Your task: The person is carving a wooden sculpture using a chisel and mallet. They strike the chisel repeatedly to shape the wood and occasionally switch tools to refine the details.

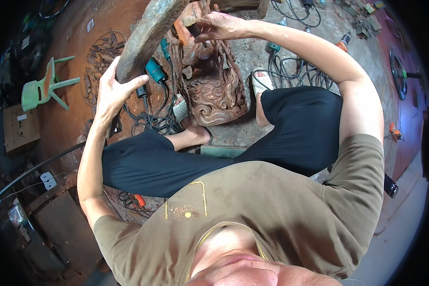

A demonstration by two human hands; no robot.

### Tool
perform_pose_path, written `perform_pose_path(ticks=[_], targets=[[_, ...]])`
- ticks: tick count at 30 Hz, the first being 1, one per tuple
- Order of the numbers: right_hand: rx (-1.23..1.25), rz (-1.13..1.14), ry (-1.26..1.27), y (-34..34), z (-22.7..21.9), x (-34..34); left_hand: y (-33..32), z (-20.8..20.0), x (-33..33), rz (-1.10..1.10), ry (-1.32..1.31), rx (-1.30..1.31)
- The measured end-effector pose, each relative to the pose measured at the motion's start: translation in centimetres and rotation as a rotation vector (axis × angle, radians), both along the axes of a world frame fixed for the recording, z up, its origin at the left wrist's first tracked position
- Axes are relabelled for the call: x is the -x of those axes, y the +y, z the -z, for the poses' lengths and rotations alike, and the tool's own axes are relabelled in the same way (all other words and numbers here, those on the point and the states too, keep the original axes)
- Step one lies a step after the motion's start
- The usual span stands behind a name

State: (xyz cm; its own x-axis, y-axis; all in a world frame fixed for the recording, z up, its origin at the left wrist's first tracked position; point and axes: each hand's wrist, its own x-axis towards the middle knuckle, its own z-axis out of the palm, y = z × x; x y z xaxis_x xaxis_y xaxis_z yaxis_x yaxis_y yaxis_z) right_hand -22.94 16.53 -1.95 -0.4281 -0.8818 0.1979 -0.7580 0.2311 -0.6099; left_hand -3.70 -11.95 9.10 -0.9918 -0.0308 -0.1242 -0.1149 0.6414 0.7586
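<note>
Seated low, knees apart, we brace the carved wood block between our sandalled feet, left hand wrapped around a heavy mallet, right hand pinching a chisel against it.

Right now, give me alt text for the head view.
A seated person's left hand grips a heavy wooden mallet, while the right hand holds a chisel on a carved wooden piece between their feet. Power tools and cables litter the floor.

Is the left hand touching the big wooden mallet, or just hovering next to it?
Touching. The head view shows the left hand wrapped around the lower end of the wooden mallet, thumb and fingers pressed against its surface with no gap.
</note>
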Motion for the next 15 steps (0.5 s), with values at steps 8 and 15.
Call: perform_pose_path(ticks=[8,15], targets=[[-0.049,-0.028,0.006,-0.6,-1.1,-0.2,-0.5,1.3,0.5,0.021,-0.030,0.007],[0.356,-0.186,0.114,-2.2,4.2,2.3,0.5,1.5,0.9,0.035,-0.057,0.106]])
